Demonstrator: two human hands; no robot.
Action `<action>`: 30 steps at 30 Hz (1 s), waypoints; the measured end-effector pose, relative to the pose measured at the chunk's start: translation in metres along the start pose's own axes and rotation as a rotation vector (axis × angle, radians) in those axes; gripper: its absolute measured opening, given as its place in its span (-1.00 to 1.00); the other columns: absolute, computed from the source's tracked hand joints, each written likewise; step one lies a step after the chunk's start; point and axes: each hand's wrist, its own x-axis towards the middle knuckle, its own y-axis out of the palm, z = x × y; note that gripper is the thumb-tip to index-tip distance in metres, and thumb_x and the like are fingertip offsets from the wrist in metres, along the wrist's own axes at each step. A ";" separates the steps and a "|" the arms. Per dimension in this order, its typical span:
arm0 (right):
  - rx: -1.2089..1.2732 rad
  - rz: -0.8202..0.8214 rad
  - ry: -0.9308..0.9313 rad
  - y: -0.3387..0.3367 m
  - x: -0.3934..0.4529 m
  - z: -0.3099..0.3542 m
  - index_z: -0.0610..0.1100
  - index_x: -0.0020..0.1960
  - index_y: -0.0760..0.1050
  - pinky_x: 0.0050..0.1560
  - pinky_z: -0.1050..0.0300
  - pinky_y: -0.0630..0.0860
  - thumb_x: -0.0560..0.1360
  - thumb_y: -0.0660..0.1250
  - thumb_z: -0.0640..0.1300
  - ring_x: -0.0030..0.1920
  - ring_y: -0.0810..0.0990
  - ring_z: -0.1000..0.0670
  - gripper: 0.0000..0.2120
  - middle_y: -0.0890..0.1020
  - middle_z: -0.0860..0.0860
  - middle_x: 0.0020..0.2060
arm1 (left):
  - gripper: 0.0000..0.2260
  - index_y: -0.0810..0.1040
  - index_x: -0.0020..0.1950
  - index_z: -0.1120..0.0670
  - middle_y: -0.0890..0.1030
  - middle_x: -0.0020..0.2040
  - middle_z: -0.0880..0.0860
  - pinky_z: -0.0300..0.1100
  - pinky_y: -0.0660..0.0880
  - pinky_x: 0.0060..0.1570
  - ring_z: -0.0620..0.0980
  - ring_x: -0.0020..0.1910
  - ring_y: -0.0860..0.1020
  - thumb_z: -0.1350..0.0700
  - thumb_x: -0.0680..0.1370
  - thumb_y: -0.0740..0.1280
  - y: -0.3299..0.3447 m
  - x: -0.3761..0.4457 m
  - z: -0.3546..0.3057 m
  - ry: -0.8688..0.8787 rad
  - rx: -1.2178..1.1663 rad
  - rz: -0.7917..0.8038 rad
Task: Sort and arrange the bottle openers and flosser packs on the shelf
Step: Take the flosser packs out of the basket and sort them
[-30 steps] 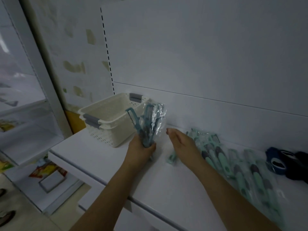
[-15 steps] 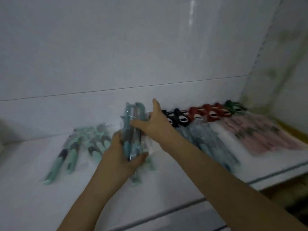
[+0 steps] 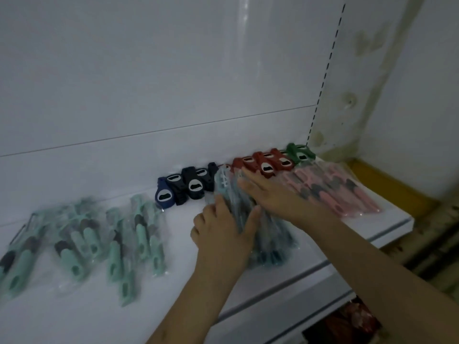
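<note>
Head view, only one. Left hand (image 3: pixel 223 234) at about 6 o'clock of frame centre, fingers and thumb curled round a bundle of blue-teal flosser packs (image 3: pixel 232 194) – bundle tilted, top end pointing to 12 o'clock, lower end touching the blue pile (image 3: pixel 270 247) on the shelf (image 3: pixel 188 281). Right hand (image 3: pixel 270 192) lies flat on the same bundle and pile, fingers straight and close together, pressing, tips toward 10 o'clock.

Mint flosser packs (image 3: pixel 82 244) spread loosely at 8 o'clock, well apart from the hands. Pink flosser packs (image 3: pixel 347 192) at 3 o'clock, just beside the right wrist. Bottle openers in a row along the back wall: dark blue ones (image 3: pixel 183 187) at 12 o'clock of the left hand, red ones (image 3: pixel 265 165) touching or nearly touching the right fingertips, green one (image 3: pixel 299 152) at the far end.

Risks, judged:
- slick plastic sleeves – the bundle may fan out or slide off the pile once the grip loosens
- right fingertips sit close to the red openers; a push forward could knock the row out of line
- right forearm crosses near the pink packs, a sweep back may drag them toward the shelf edge
- dim, blurred light – blue and mint shades could get mixed.
</note>
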 end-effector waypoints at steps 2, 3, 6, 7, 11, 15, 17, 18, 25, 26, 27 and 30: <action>0.043 0.022 -0.027 0.006 -0.004 -0.018 0.20 0.55 -0.02 0.49 0.06 -0.12 0.57 0.00 0.28 0.54 -0.15 0.10 -0.42 -0.05 0.18 0.53 | -0.14 0.06 0.60 -0.03 0.08 0.57 0.09 0.04 0.09 0.51 0.08 0.53 0.07 -0.46 0.40 -0.02 0.009 -0.003 0.008 0.026 -0.039 0.016; 0.050 0.034 -0.054 0.008 -0.004 -0.027 0.20 0.54 -0.04 0.49 0.09 -0.16 0.57 0.03 0.26 0.53 -0.20 0.13 -0.41 -0.08 0.21 0.52 | -0.13 0.04 0.60 -0.06 0.01 0.59 0.04 0.03 0.06 0.53 0.02 0.56 0.01 -0.49 0.39 -0.04 0.013 -0.004 0.014 0.058 -0.088 0.021; 0.003 0.064 -0.085 0.011 0.001 -0.044 0.24 0.53 -0.12 0.52 0.08 -0.15 0.48 0.12 0.34 0.50 -0.25 0.20 -0.28 -0.18 0.24 0.51 | -0.15 -0.03 0.62 -0.12 -0.13 0.61 -0.11 -0.05 -0.04 0.56 -0.18 0.57 -0.17 -0.50 0.43 -0.03 0.025 -0.003 0.026 0.046 -0.194 0.053; -0.006 0.068 -0.080 0.010 0.002 -0.047 0.25 0.53 -0.12 0.53 0.05 -0.13 0.45 0.14 0.37 0.51 -0.24 0.18 -0.24 -0.19 0.19 0.53 | -0.18 -0.06 0.62 -0.12 -0.18 0.61 -0.15 -0.12 -0.08 0.55 -0.22 0.56 -0.21 -0.47 0.45 -0.01 0.029 -0.005 0.024 0.043 -0.196 0.055; -0.024 0.064 -0.097 0.006 0.002 -0.062 0.22 0.54 -0.06 0.55 -0.05 -0.03 0.44 0.13 0.43 0.54 -0.12 0.16 -0.22 -0.06 0.17 0.56 | -0.22 -0.12 0.62 -0.05 -0.14 0.61 -0.12 -0.18 -0.01 0.53 -0.14 0.57 -0.13 -0.37 0.52 0.05 0.039 -0.018 0.004 0.029 -0.143 -0.009; -0.023 0.012 -0.125 0.001 0.005 -0.071 0.19 0.55 -0.10 0.52 -0.06 0.09 0.45 0.01 0.49 0.53 0.08 0.11 -0.22 0.11 0.18 0.54 | -0.09 -0.07 0.61 -0.13 0.13 0.40 -0.08 -0.10 0.28 0.37 -0.02 0.37 0.20 -0.54 0.36 -0.03 0.038 -0.010 0.006 0.061 0.001 -0.073; 0.044 0.001 -0.077 -0.003 0.006 -0.068 0.16 0.56 -0.20 0.54 0.02 0.00 0.46 -0.02 0.46 0.53 0.04 0.13 -0.20 0.05 0.19 0.54 | -0.18 0.08 0.56 -0.21 0.14 0.32 -0.10 -0.06 0.27 0.37 0.01 0.32 0.22 -0.51 0.36 0.08 0.035 0.000 0.011 0.055 -0.007 -0.051; 0.052 -0.002 -0.058 -0.005 0.007 -0.067 0.15 0.56 -0.20 0.54 0.04 -0.06 0.45 -0.04 0.44 0.53 -0.01 0.14 -0.21 0.02 0.19 0.54 | -0.20 0.10 0.55 -0.21 0.13 0.33 -0.12 -0.04 0.24 0.41 0.02 0.35 0.19 -0.48 0.38 0.15 0.034 0.003 0.014 0.050 -0.054 -0.038; -0.027 -0.060 -0.092 -0.009 0.016 -0.052 0.17 0.54 0.01 0.54 -0.01 -0.14 0.44 -0.12 0.41 0.53 -0.11 0.16 -0.28 -0.06 0.16 0.55 | -0.46 0.05 0.58 -0.21 -0.12 0.57 -0.27 -0.20 -0.06 0.55 -0.32 0.54 -0.14 -0.10 0.64 0.17 0.039 -0.004 0.016 0.088 -0.380 -0.094; -0.029 -0.060 -0.116 -0.008 0.016 -0.048 0.17 0.54 0.02 0.54 0.02 -0.13 0.44 -0.12 0.41 0.53 -0.10 0.17 -0.28 -0.05 0.16 0.56 | -0.51 0.12 0.58 -0.18 -0.13 0.57 -0.27 -0.26 -0.11 0.53 -0.34 0.52 -0.15 -0.07 0.65 0.15 0.039 -0.004 0.016 0.061 -0.384 -0.063; -0.043 -0.055 -0.138 -0.008 0.016 -0.045 0.16 0.55 0.04 0.53 0.07 -0.13 0.44 -0.13 0.41 0.53 -0.09 0.18 -0.27 -0.04 0.16 0.56 | -0.52 0.14 0.58 -0.15 -0.13 0.58 -0.24 -0.32 -0.15 0.49 -0.33 0.53 -0.17 -0.08 0.66 0.13 0.039 -0.003 0.015 0.055 -0.348 -0.029; -0.044 -0.029 -0.184 -0.008 0.018 -0.030 0.09 0.54 0.11 0.44 0.25 -0.13 0.47 -0.11 0.34 0.51 -0.03 0.22 -0.31 0.06 0.16 0.54 | -0.47 0.08 0.59 -0.16 -0.10 0.61 -0.16 -0.26 -0.16 0.50 -0.23 0.56 -0.19 -0.19 0.64 0.10 0.039 0.000 0.020 0.119 -0.116 0.047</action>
